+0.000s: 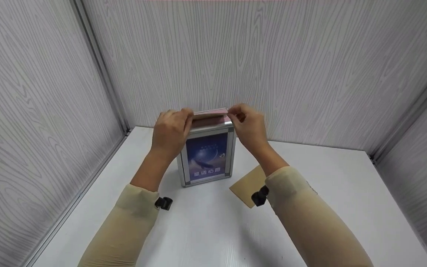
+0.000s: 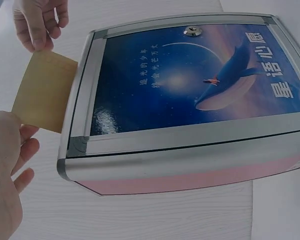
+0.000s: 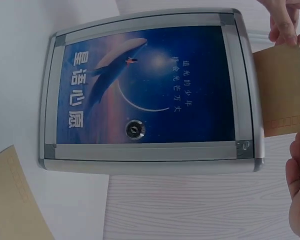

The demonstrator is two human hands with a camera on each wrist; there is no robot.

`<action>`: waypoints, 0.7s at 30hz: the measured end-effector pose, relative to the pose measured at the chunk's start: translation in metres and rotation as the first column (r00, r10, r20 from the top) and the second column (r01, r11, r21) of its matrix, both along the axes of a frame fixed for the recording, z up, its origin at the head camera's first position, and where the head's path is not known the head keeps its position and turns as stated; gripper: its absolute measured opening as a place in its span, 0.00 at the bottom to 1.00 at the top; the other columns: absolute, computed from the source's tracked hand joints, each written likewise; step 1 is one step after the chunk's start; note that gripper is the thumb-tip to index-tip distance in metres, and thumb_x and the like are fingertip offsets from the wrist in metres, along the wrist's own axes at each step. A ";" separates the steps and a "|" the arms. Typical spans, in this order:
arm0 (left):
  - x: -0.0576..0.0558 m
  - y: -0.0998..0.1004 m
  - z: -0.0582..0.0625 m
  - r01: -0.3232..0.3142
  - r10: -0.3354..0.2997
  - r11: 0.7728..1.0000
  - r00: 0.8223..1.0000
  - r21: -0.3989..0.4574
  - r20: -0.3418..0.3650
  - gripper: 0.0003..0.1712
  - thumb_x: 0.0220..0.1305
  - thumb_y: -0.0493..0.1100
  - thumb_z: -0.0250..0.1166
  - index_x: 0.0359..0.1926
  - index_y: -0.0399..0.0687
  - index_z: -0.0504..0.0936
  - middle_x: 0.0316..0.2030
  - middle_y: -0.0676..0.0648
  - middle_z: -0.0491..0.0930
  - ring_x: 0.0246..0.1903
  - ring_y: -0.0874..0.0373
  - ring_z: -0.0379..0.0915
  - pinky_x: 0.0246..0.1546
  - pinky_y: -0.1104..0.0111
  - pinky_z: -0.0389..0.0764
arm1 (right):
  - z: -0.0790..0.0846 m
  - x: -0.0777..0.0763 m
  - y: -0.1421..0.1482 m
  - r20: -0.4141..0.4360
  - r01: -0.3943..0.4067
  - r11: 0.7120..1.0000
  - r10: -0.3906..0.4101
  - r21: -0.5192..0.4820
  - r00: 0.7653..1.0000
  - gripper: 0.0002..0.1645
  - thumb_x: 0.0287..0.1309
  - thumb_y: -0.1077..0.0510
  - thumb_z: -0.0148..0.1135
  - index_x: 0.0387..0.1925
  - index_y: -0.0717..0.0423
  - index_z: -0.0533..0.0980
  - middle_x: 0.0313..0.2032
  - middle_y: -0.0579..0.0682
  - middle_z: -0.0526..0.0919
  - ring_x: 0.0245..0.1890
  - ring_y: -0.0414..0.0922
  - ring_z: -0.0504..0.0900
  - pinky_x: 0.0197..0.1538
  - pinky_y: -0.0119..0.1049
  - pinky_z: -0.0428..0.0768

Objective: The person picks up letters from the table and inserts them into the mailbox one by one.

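Note:
A silver-framed letter box (image 1: 207, 157) with pink sides stands upright, its front showing a blue whale poster and a round lock (image 3: 135, 129). Above its top, both hands hold a brown paper envelope (image 2: 46, 92) flat across the box's width. My left hand (image 1: 171, 129) pinches one end of it, while my right hand (image 1: 251, 126) pinches the other between thumb and fingers. In the right wrist view the held envelope (image 3: 282, 90) shows a row of small red squares. Its lower edge meets the box's top; whether it sits in a slot is hidden.
A second brown envelope (image 1: 247, 187) lies on the white table (image 1: 206, 222) in front of the box to the right, partly under my right forearm. Pale wood-grain panels (image 1: 213, 55) enclose the table at the back and both sides.

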State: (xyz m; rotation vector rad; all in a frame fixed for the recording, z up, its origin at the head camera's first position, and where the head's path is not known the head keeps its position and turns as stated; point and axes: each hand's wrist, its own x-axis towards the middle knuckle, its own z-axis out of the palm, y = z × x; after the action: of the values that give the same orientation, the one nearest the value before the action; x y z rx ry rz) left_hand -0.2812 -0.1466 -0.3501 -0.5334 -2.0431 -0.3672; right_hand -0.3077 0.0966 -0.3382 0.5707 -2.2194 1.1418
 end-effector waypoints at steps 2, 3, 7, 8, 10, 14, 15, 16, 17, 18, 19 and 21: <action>-0.001 -0.001 -0.004 -0.009 0.009 1.000 0.999 0.000 0.033 0.07 0.82 0.42 0.63 0.47 0.45 0.85 0.37 0.45 0.92 0.36 0.47 0.86 0.45 0.52 0.85 | -0.005 -0.004 -0.002 0.016 0.011 1.000 -0.011 0.002 1.000 0.05 0.74 0.60 0.69 0.46 0.58 0.86 0.42 0.53 0.92 0.40 0.47 0.87 0.44 0.34 0.84; -0.002 -0.002 -0.005 -0.014 0.014 1.000 0.999 0.002 0.044 0.07 0.82 0.42 0.63 0.47 0.45 0.85 0.37 0.45 0.92 0.38 0.47 0.87 0.46 0.52 0.86 | -0.008 -0.005 -0.003 0.029 0.011 1.000 -0.011 0.004 1.000 0.05 0.74 0.60 0.69 0.46 0.58 0.87 0.42 0.53 0.92 0.41 0.47 0.88 0.44 0.37 0.85; -0.002 -0.003 -0.011 -0.041 0.039 0.999 0.993 0.015 0.112 0.08 0.82 0.43 0.62 0.49 0.45 0.84 0.41 0.43 0.91 0.43 0.46 0.87 0.52 0.52 0.86 | -0.015 -0.007 -0.002 0.068 0.016 0.999 -0.018 0.029 0.997 0.05 0.74 0.60 0.69 0.46 0.56 0.87 0.43 0.52 0.93 0.43 0.47 0.89 0.48 0.40 0.86; -0.002 -0.003 -0.012 -0.049 0.047 0.999 0.991 0.013 0.128 0.08 0.83 0.44 0.61 0.50 0.45 0.84 0.41 0.43 0.91 0.45 0.46 0.88 0.53 0.52 0.86 | -0.016 -0.006 -0.002 0.071 0.013 0.999 -0.016 0.034 0.997 0.05 0.74 0.60 0.69 0.47 0.56 0.87 0.43 0.52 0.93 0.43 0.48 0.89 0.48 0.40 0.87; -0.002 -0.002 -0.013 -0.056 0.053 0.998 0.986 0.013 0.159 0.09 0.83 0.44 0.61 0.51 0.44 0.84 0.43 0.43 0.91 0.47 0.46 0.88 0.55 0.51 0.87 | -0.018 -0.006 0.000 0.064 0.017 0.998 -0.021 0.055 0.998 0.06 0.74 0.60 0.69 0.47 0.56 0.87 0.44 0.52 0.93 0.44 0.48 0.89 0.49 0.41 0.86; -0.001 0.000 -0.015 -0.055 0.047 0.998 0.974 0.030 0.220 0.10 0.84 0.44 0.59 0.51 0.44 0.84 0.45 0.43 0.91 0.51 0.44 0.87 0.59 0.50 0.86 | -0.021 -0.004 0.003 0.047 0.022 0.994 -0.027 0.111 0.999 0.08 0.75 0.59 0.68 0.50 0.54 0.87 0.49 0.52 0.89 0.51 0.50 0.86 0.53 0.45 0.85; -0.001 0.000 -0.016 -0.054 0.042 0.998 0.970 0.044 0.239 0.10 0.84 0.45 0.59 0.51 0.44 0.83 0.45 0.43 0.90 0.53 0.44 0.87 0.61 0.50 0.85 | -0.022 -0.003 0.004 0.048 0.021 0.992 -0.028 0.127 0.998 0.09 0.76 0.58 0.67 0.51 0.52 0.87 0.51 0.52 0.88 0.54 0.51 0.85 0.56 0.46 0.85; -0.002 0.000 -0.016 -0.054 0.038 0.997 0.966 0.058 0.258 0.11 0.84 0.45 0.59 0.51 0.44 0.83 0.46 0.43 0.90 0.54 0.44 0.86 0.61 0.49 0.84 | -0.023 -0.003 0.006 0.057 0.014 0.990 -0.022 0.137 0.998 0.10 0.77 0.57 0.66 0.53 0.51 0.87 0.54 0.52 0.86 0.58 0.51 0.83 0.59 0.48 0.84; -0.002 0.000 -0.017 -0.055 0.032 0.996 0.960 0.075 0.277 0.11 0.84 0.45 0.59 0.52 0.44 0.83 0.47 0.43 0.90 0.55 0.44 0.85 0.62 0.49 0.83 | -0.024 -0.003 0.007 0.070 0.000 0.990 -0.010 0.143 0.997 0.11 0.77 0.55 0.65 0.54 0.51 0.87 0.57 0.52 0.85 0.61 0.52 0.81 0.62 0.49 0.82; -0.002 0.000 -0.018 -0.057 0.028 0.994 0.955 0.089 0.296 0.11 0.84 0.45 0.58 0.52 0.44 0.82 0.47 0.43 0.90 0.57 0.43 0.84 0.63 0.49 0.83 | -0.025 -0.003 0.008 0.090 -0.019 0.989 0.006 0.145 0.996 0.12 0.78 0.54 0.64 0.56 0.50 0.86 0.61 0.52 0.83 0.65 0.52 0.79 0.66 0.51 0.81; -0.002 0.000 -0.019 -0.060 0.025 0.993 0.949 0.102 0.314 0.11 0.84 0.46 0.58 0.53 0.44 0.82 0.48 0.43 0.90 0.58 0.43 0.83 0.63 0.48 0.82 | -0.026 -0.004 0.010 0.112 -0.041 0.989 0.024 0.145 0.993 0.14 0.79 0.52 0.64 0.59 0.49 0.85 0.64 0.52 0.81 0.68 0.53 0.76 0.69 0.52 0.79; -0.003 -0.001 -0.021 -0.068 0.022 0.990 0.938 0.122 0.347 0.12 0.85 0.47 0.57 0.55 0.45 0.81 0.52 0.43 0.89 0.60 0.43 0.81 0.64 0.48 0.80 | -0.028 -0.004 0.013 0.167 -0.094 0.985 0.070 0.141 0.983 0.19 0.80 0.50 0.63 0.64 0.48 0.83 0.72 0.52 0.74 0.75 0.54 0.70 0.75 0.56 0.74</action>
State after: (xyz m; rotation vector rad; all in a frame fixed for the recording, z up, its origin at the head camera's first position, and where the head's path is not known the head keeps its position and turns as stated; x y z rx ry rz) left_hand -0.2839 -0.1479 -0.3710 -0.3571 -2.3428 -0.5994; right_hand -0.3113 0.1099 -0.3658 0.6577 -2.4563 1.1048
